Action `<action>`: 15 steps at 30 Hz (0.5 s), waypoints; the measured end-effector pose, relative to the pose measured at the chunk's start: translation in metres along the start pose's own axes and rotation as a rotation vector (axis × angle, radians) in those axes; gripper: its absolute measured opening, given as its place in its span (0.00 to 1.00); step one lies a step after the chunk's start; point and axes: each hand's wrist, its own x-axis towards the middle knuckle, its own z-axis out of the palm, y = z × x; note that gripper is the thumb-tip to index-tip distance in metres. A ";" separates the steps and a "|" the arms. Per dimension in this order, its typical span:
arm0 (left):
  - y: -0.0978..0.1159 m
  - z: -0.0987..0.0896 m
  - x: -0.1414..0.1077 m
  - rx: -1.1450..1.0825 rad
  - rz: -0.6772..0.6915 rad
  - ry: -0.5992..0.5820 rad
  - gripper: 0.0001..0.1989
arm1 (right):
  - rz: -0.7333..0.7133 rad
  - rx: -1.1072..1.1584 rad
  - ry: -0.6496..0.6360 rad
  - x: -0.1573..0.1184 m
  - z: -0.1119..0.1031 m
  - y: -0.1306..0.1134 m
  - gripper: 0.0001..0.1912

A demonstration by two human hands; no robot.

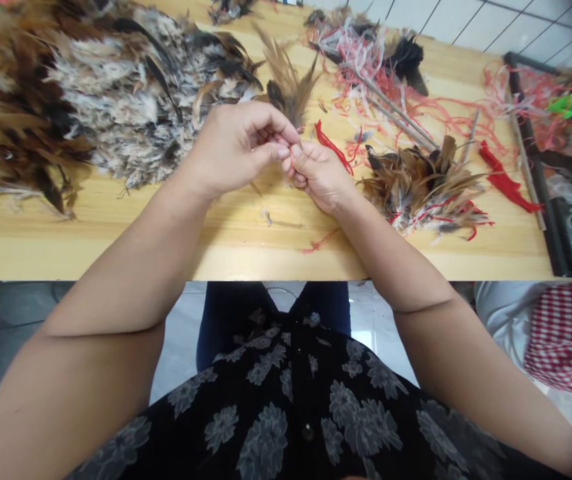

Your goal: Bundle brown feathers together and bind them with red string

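Observation:
My left hand [246, 143] and my right hand [321, 172] meet above the table, fingertips touching. Thumb and forefinger are pinched on both; what lies between them is too small and blurred to make out. Right behind the left fingers, a tuft of brown and grey feathers [290, 83] points away from me; whether its base is in the fingers I cannot tell. Red thread [333, 148] lies just beyond my right hand. To the right of that hand rests a bundle of brown feathers [416, 180] with red ties at its near end.
A large heap of feathers [131, 100] covers the left of the wooden table [116, 250]. Tangled pink and white strips [361, 60] and thin sticks [396, 110] lie at the back right. More red thread [506, 180] sits beside a black-edged tray [533, 147].

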 end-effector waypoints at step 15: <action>-0.008 -0.007 0.004 -0.042 0.022 0.005 0.19 | -0.082 -0.099 -0.091 0.016 -0.008 0.012 0.26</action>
